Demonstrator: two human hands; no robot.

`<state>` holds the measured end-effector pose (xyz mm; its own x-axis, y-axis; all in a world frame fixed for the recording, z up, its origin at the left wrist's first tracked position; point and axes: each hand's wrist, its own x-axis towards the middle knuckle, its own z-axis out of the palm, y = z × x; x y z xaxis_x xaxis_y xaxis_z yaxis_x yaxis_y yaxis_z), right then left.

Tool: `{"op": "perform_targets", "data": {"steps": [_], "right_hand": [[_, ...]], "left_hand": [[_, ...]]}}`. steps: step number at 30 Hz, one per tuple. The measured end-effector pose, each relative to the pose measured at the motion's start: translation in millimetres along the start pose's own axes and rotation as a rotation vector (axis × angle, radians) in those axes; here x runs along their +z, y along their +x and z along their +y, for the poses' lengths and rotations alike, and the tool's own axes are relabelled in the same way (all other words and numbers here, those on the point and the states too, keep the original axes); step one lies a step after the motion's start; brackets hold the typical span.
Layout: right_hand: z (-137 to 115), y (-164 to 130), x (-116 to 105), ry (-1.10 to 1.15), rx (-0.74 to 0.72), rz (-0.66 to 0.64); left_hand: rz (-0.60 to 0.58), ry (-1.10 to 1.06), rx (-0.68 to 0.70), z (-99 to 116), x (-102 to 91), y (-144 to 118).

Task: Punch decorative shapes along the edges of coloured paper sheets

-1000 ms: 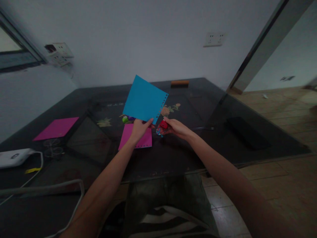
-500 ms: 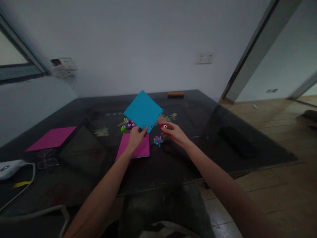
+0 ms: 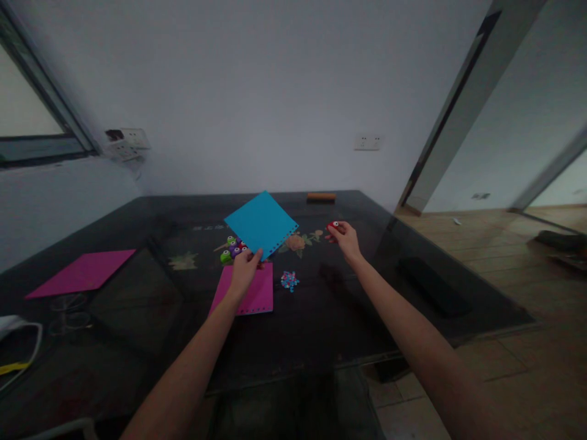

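nearest on the dark table (image 3: 137,342), at its left edge, lie a white cable (image 3: 21,342) and a yellow tag (image 3: 11,368). further in, a pink sheet (image 3: 250,293) lies flat with a punched lower edge, and just right of it sits a small heap of paper bits (image 3: 288,280). the left hand (image 3: 244,269) hovers over the pink sheet's far end, fingers pinched shut on the near corner of a blue sheet (image 3: 260,223), which is held up off the table, tilted, with a row of punched holes along its right edge. behind that hand sits a cluster of green and purple punches (image 3: 232,249). to the right, well apart from the blue sheet, the right hand (image 3: 346,237) is closed around a red punch (image 3: 332,226), held just above the table. far left lies a second pink sheet (image 3: 82,272); at the far edge, an orange block (image 3: 321,197).
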<state>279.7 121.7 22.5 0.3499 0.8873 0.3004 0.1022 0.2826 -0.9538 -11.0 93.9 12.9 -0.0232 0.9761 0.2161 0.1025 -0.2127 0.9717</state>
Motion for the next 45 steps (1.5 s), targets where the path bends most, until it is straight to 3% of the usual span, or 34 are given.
{"op": "perform_targets", "data": {"steps": [3, 7, 21, 30, 39, 42, 45], "right_hand": [[24.5, 23.5, -15.5, -0.295, -0.071, 0.135], [48.1, 35.5, -26.0, -0.798, -0.117, 0.113], [60.9, 34.4, -9.1, -1.095, -0.124, -0.092], [58.4, 29.5, -2.3, -1.103, -0.172, -0.136], [34.5, 21.5, -5.9, -0.956, -0.212, -0.042], [15.5, 4.9, -11.9, -0.769, -0.238, -0.081], [-4.2, -23.6, -19.2, -0.396, -0.104, -0.278]], "left_hand": [[-0.003, 0.007, 0.0, 0.2, 0.7, -0.9], [-0.028, 0.015, -0.008, 0.0, 2.4, -1.8], [-0.045, 0.091, 0.037, 6.6, 3.6, -4.9], [-0.071, 0.084, 0.03, 12.3, 4.8, -8.3], [-0.112, 0.057, 0.002, 10.7, 6.3, -5.8], [-0.183, 0.071, 0.011, 13.5, 8.7, -9.9], [-0.303, 0.078, -0.001, 16.8, 14.6, -18.5]]}}
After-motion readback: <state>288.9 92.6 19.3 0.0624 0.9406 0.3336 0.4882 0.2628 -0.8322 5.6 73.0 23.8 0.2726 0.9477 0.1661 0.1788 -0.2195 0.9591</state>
